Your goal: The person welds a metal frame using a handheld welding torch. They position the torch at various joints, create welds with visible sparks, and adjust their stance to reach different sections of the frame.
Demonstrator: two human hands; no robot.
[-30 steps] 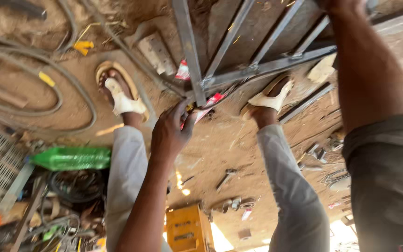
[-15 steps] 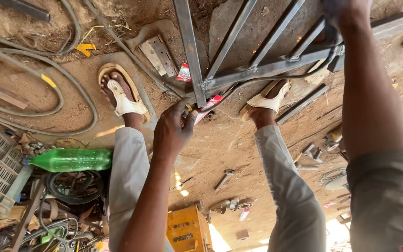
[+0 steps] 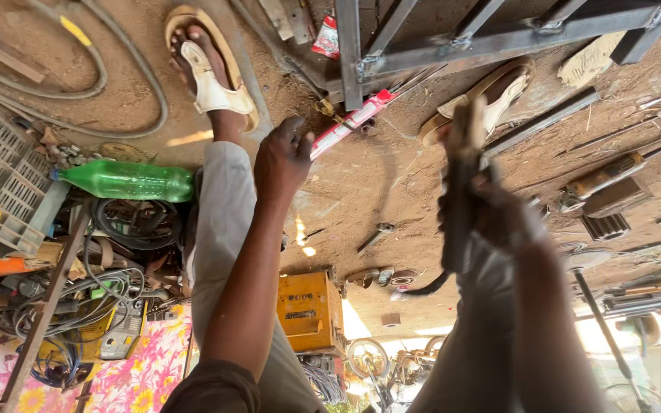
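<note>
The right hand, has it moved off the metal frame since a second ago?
Yes. The right hand was up on the metal frame; now it is off the frame, drawn back toward the body, gripping a dark tool.

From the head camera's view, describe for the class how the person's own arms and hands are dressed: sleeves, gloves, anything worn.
Both hands are bare: the left hand has no glove, ring or watch showing, and its forearm is uncovered up to a dark brownish sleeve pushed up near the elbow. The right hand is motion-blurred but also appears ungloved, with a bare forearm; no sleeve of it shows in the frame.
</note>
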